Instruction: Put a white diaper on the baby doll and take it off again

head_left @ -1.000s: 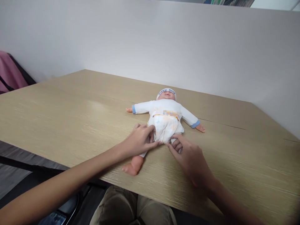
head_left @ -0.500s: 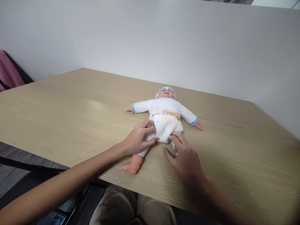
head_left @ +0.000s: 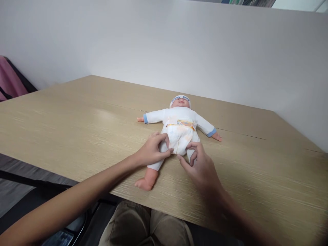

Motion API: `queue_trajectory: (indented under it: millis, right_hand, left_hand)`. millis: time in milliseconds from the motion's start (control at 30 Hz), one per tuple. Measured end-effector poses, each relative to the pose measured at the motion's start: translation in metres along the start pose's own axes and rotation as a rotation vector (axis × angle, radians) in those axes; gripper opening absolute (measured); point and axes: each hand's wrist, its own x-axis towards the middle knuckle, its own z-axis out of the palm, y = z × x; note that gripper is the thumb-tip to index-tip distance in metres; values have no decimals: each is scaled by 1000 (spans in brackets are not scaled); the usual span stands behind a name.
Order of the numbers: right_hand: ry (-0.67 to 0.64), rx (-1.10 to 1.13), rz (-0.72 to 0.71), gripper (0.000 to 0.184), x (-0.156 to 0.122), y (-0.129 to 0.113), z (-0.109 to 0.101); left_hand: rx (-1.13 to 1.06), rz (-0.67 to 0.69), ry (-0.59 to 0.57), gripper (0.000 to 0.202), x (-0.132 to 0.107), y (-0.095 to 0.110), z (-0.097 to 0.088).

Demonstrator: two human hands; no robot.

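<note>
A baby doll (head_left: 180, 112) in a white outfit with blue cuffs lies on its back, arms spread and feet toward me. A white diaper (head_left: 179, 136) with an orange-patterned waist strip is wrapped around its hips over the clothes. My left hand (head_left: 155, 148) is curled at the diaper's left leg edge, thumb and fingertips on it. At the opposite leg edge, my right hand (head_left: 201, 164) has bent fingers on the diaper, its thumb by the crotch. The doll's right-side lower leg is hidden behind my right hand.
The doll rests on a wooden table (head_left: 77, 123) with a thin seam across it. A pale wall (head_left: 153, 44) rises behind. Off to the left is something pink and black (head_left: 11, 80). A black chair part (head_left: 33, 198) is below the table's near edge.
My right thumb has moved up to the diaper's crotch, and its fingers have curled more. My left fingers have shifted slightly along the leg edge. The doll's visible foot has shifted slightly right.
</note>
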Motion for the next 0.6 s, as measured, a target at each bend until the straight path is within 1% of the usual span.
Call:
queue_trajectory:
  millis: [100,167,267,333,400,500,600]
  right_hand:
    - [56,105,18,40,2,2,-9]
    - [58,121,35,38,3,4,-14]
    - [39,83,35,32,2,7,-18]
    - [36,23,-1,27,0,8,-19]
    - [29,-36,-42,25,-1,7,-18]
    - [15,-71,-79,24,-2,4,-17]
    - [9,-56,-110,24,-1,1,-15]
  left_hand:
    - [-110,-25,20,30,-1,-7,1]
    - [-190,-47,41,36,-2,-11,3]
    - [-253,-139,113,43,-6,-14,9]
    - [-252,-205,175,46,-10,-13,13]
    - [-250,-235,205,48,-13,-10,15]
    - [-230,-225,180,43,-17,-4,13]
    - [-195,-209,104,35,-14,-2,10]
